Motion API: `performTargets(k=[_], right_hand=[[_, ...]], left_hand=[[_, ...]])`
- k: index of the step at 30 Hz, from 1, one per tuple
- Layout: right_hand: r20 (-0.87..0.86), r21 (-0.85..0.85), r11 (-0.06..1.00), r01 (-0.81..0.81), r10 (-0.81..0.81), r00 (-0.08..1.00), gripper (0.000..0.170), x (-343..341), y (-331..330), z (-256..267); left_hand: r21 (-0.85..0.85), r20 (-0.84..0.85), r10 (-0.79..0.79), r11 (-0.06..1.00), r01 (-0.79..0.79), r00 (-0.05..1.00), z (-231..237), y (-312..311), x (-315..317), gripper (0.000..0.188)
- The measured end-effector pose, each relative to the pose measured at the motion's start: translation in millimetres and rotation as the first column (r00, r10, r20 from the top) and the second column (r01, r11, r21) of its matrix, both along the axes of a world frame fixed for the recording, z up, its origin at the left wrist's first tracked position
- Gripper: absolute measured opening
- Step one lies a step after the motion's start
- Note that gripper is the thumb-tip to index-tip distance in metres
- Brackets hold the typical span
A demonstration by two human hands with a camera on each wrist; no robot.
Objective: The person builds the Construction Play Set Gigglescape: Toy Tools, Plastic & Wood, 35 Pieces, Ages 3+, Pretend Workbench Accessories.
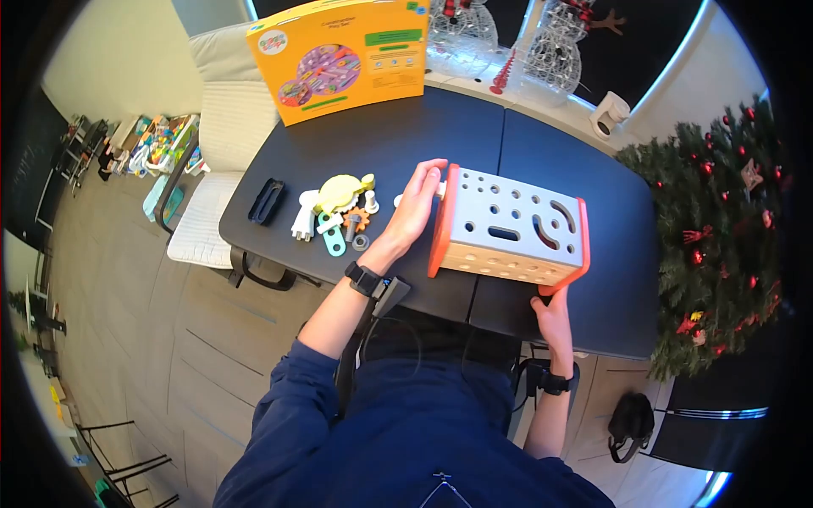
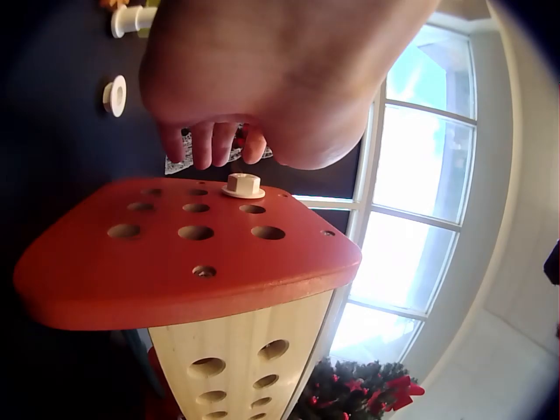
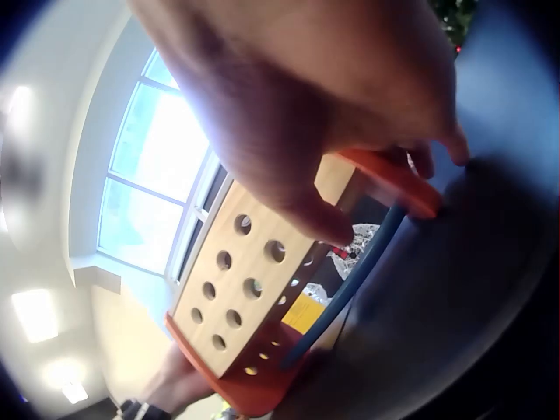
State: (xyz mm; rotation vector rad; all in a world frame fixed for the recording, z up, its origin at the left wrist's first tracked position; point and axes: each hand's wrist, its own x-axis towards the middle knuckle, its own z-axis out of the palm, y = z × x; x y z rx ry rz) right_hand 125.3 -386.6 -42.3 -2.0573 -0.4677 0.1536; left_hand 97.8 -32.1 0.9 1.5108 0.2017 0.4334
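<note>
A yellow toy piece [image 1: 340, 193] and a grey bolt [image 1: 351, 225] lie on the counter [image 1: 398, 140]. My left hand [image 1: 410, 213], relaxed and holding nothing, hovers beside the white hex bolt [image 2: 244, 185] in the left panel [image 1: 441, 230] of the perforated wooden box [image 1: 518, 193] before me. I'm probably fitting that bolt; next calls for pinching its head. My right hand [image 1: 555, 323] grips the box's right panel [image 1: 584, 250].

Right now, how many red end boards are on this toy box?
2: one red board at the end beside the left hand, and another red board at the end the right hand holds. Neither is fully hidden.
</note>
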Motion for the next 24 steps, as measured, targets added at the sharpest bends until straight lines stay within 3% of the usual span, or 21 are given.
performTargets(k=[2, 5, 9, 16, 17, 20, 24], right_hand=[[0.004, 0.001, 0.991, 0.132, -0.132, 0.991, 0.058, -7, 10, -2], [0.017, 0.053, 0.983, 0.177, -0.178, 0.984, 0.042, -13, 17, 13], [0.045, 0.110, 0.978, 0.177, -0.183, 0.982, 0.036, -10, 6, 17], [0.123, 0.302, 0.950, 0.084, -0.127, 0.984, 0.049, -19, -7, 84], [0.014, 0.363, 0.930, 0.055, -0.064, 0.998, 0.058, -26, -3, 104], [0.126, 0.428, 0.904, -0.014, -0.044, 0.991, 0.066, -24, 6, 118], [0.050, 0.463, 0.886, -0.029, 0.006, 0.999, 0.066, -12, 12, 125]], left_hand=[[-0.034, -0.032, -0.096, 0.995, 0.094, 0.995, 8, -3, 10, 0.052], [-0.114, -0.057, -0.106, 0.989, 0.099, 0.993, 6, -7, 18, 0.053], [-0.168, -0.057, -0.073, 0.984, 0.062, 0.996, -8, 2, 20, 0.056], [-0.167, -0.225, -0.243, 0.964, 0.209, 0.943, 17, 0, -28, 0.082], [-0.182, -0.278, -0.276, 0.956, 0.231, 0.920, 20, -2, -37, 0.089], [-0.307, -0.360, -0.404, 0.903, 0.302, 0.841, 37, -17, -67, 0.092], [-0.437, -0.431, -0.503, 0.843, 0.315, 0.749, 33, -23, -94, 0.090]])
